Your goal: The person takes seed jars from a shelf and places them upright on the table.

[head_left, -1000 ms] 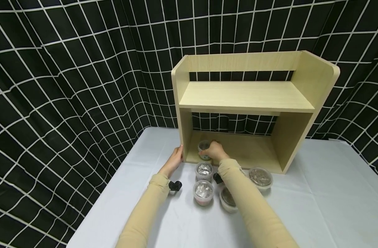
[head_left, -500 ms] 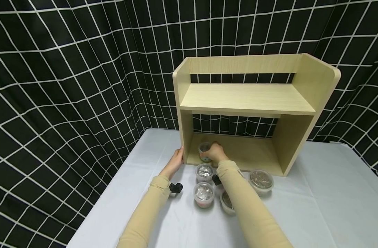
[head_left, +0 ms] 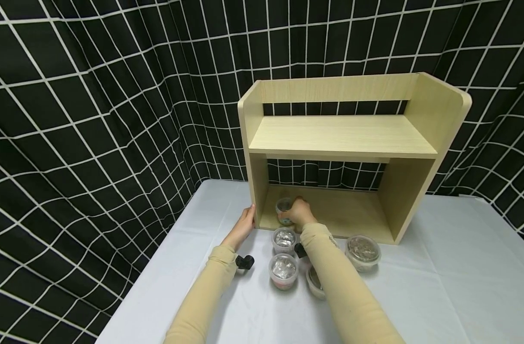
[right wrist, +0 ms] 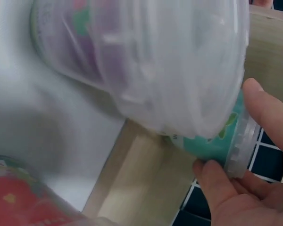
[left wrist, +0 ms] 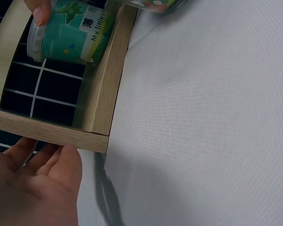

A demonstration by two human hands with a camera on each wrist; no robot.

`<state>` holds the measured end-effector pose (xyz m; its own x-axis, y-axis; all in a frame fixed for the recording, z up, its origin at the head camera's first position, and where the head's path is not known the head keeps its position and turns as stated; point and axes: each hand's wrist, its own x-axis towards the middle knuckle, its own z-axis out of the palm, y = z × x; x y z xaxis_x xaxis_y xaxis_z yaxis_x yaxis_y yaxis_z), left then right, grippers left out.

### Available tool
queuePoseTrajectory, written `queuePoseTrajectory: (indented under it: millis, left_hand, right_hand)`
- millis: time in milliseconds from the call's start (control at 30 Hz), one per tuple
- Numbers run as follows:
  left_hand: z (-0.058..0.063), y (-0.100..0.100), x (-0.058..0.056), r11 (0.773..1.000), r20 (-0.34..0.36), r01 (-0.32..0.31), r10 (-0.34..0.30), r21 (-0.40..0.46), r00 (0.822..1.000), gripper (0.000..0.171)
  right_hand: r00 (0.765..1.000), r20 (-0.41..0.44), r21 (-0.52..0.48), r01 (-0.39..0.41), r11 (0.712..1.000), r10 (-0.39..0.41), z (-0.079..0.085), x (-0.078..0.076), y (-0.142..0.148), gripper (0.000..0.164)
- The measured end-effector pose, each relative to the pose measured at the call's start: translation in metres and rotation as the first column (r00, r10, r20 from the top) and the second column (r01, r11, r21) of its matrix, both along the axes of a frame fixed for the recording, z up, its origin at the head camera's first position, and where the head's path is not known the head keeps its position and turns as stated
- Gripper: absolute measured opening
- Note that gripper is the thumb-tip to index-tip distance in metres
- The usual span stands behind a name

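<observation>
A two-level wooden shelf (head_left: 343, 135) stands on the white-covered table. On its lower board, near the left side panel (head_left: 254, 188), is a small clear plastic tub (head_left: 283, 206). The left wrist view shows the tub's teal label (left wrist: 61, 40) with a green leaf and its clear lid. My right hand (head_left: 300, 211) grips this tub, thumb and fingers on opposite sides near the lid. My left hand (head_left: 243, 225) touches the outer face of the left side panel with its fingertips. A nearer tub (right wrist: 179, 61) partly hides the teal one in the right wrist view.
Two small lidded tubs (head_left: 284, 239) stand in a row before the shelf's left front edge. A wider tub (head_left: 315, 283) is partly hidden by my right sleeve (head_left: 345, 282). Another wide tub (head_left: 363, 252) stands farther right. Black grid cloth (head_left: 115, 119) hangs behind.
</observation>
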<state>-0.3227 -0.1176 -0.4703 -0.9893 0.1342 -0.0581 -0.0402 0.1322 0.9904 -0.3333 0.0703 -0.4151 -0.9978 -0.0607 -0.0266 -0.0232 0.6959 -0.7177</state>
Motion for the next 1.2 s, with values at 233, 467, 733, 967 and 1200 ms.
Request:
queuePoseTrajectory:
  millis: [233, 467, 733, 967, 1200]
  left_hand:
    - [-0.011, 0.002, -0.005, 1.0, 0.001, -0.024, 0.024, -0.006, 1.0, 0.075]
    - [-0.013, 0.003, 0.001, 1.0, -0.002, -0.024, 0.024, -0.015, 1.0, 0.074]
    - [-0.009, 0.0, -0.001, 0.997, -0.014, -0.014, 0.013, -0.076, 1.0, 0.078]
    - [-0.01, -0.002, -0.002, 0.995, -0.019, -0.022, 0.02, -0.099, 1.0, 0.078]
    - [-0.009, -0.002, -0.003, 0.993, -0.019, -0.027, 0.025, -0.111, 0.999, 0.08]
  right_hand:
    - [1.0, -0.024, -0.061, 0.004, 0.998, -0.006, -0.004, 0.006, 0.005, 0.066]
    - [0.999, -0.051, -0.09, -0.006, 0.996, 0.002, -0.005, 0.011, 0.006, 0.067]
    - [0.992, -0.127, -0.184, -0.037, 0.982, 0.014, 0.008, 0.006, 0.005, 0.071]
    - [0.985, -0.169, -0.212, -0.062, 0.975, 0.026, 0.017, 0.012, 0.009, 0.065]
    - [0.986, -0.167, -0.265, -0.019, 0.964, -0.026, 0.029, 0.019, 0.018, 0.072]
